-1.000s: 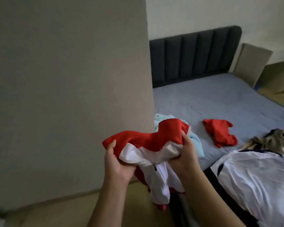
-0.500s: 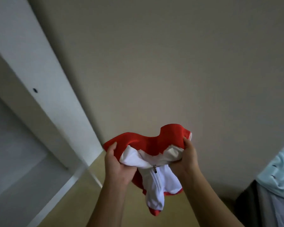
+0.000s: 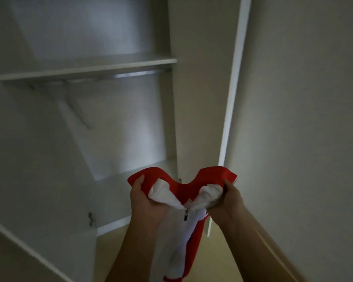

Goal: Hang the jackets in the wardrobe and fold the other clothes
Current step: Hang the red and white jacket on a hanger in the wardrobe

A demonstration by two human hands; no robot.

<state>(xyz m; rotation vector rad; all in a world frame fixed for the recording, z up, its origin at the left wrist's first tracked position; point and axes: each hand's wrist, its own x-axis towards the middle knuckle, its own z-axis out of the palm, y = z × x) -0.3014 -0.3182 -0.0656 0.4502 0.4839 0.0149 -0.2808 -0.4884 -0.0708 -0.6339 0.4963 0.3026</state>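
I hold a red and white zip jacket (image 3: 183, 186) up in front of the open wardrobe (image 3: 114, 123). My left hand (image 3: 145, 202) grips its left shoulder and my right hand (image 3: 228, 202) grips its right shoulder. The red collar spreads between my hands and the white front with its zipper hangs down between my forearms. A metal hanging rail (image 3: 130, 75) runs under the wardrobe's shelf (image 3: 86, 68), well above the jacket. Pale hangers (image 3: 75, 110) dangle from the rail at its left, blurred.
The wardrobe's open right door (image 3: 230, 98) stands edge-on just beyond my right hand, with a beige wall (image 3: 304, 119) to its right. An open left door panel (image 3: 29, 200) fills the lower left. Light wooden floor (image 3: 114, 251) shows below.
My view has swung left, from the bed past the wardrobe's side panel to its open interior. Both hands keep the same grip on the jacket and have spread the collar wider.
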